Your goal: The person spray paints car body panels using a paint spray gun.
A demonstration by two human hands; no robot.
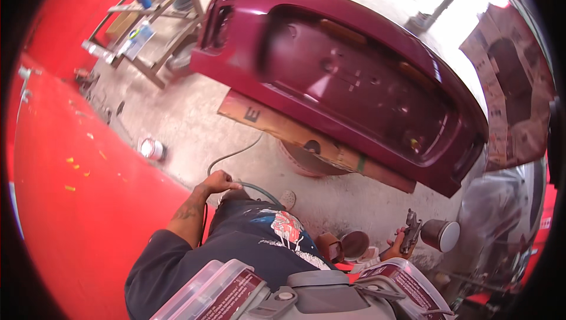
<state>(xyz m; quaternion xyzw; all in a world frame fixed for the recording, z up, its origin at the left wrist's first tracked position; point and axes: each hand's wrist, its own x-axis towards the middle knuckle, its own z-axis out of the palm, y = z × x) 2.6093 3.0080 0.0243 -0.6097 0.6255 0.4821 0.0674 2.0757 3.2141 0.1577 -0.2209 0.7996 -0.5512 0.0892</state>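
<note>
A glossy dark-red car trunk lid (242,40) lies across the upper middle, on a flattened cardboard piece (277,121). My right hand (398,249), at the lower right, is wrapped round the grip of a paint spray gun (411,230). The gun's round cup (439,235) points to the right, and the gun is apart from the lid. At the lower left, my left hand (219,182) is closed on a thin greenish air hose (259,190), which runs right past my waist and also loops up across the floor.
A round drum (309,158) stands under the cardboard. A metal rack (150,72) with cans is at the upper left. A paint can (151,149) stands by the red wall (88,190). At the right hangs a brown-paper-covered panel (513,84). My respirator (324,296) fills the lower edge.
</note>
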